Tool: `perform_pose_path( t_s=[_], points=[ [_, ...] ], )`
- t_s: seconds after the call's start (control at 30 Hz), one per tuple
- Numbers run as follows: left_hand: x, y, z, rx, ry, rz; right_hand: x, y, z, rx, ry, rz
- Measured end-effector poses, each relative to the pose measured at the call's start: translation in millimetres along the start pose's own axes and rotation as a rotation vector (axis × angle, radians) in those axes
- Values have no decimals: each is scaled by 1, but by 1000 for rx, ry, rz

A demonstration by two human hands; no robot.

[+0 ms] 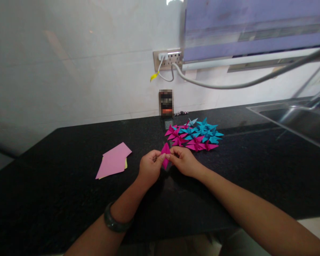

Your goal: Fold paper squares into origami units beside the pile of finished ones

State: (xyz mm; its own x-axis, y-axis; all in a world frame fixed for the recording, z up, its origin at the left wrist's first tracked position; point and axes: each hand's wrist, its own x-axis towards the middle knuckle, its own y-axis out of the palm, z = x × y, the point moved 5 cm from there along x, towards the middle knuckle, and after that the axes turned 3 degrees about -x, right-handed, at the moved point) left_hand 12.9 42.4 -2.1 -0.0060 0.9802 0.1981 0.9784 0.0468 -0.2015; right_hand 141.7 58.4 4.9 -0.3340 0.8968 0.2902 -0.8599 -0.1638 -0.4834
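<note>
A magenta folded paper, diamond-shaped with pointed ends, is held upright just above the dark countertop. My left hand pinches its left side between thumb and fingers. On its right side my right hand grips it the same way, and the two thumbs nearly meet at its middle. Just beyond my right hand lies a cluster of folded paper cranes, some magenta and some blue, with one pale grey-blue crane at the back. Pink paper sheets lie left of my left hand, with a yellow edge showing underneath.
Against the white wall stands a small box with a blurred front, beside a beaded string. A socket panel holds a plug with a white cable running right. The metal sink is set into the black countertop at right.
</note>
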Motion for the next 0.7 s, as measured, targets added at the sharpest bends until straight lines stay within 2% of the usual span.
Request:
perform_pose_path(
  t_s=[0.2,0.37,0.43,0.5,0.6,0.7],
  points=[
    [-2,-3,-12,-38,32,-34,-3,0,8,71,-9,-10],
    [1,1,-2,-143,-25,-12,-3,2,0,107,113,-80],
    [2,-2,1,-131,-21,-85,-3,0,-3,39,137,-153],
    [2,-6,-2,-34,42,-143,-2,-4,-4,-40,132,-219],
    [1,-3,-4,32,69,-57,-2,-7,-3,-67,107,-221],
    [0,1,0,-116,-44,12,-2,-5,2,-29,22,-145]
  ],
)
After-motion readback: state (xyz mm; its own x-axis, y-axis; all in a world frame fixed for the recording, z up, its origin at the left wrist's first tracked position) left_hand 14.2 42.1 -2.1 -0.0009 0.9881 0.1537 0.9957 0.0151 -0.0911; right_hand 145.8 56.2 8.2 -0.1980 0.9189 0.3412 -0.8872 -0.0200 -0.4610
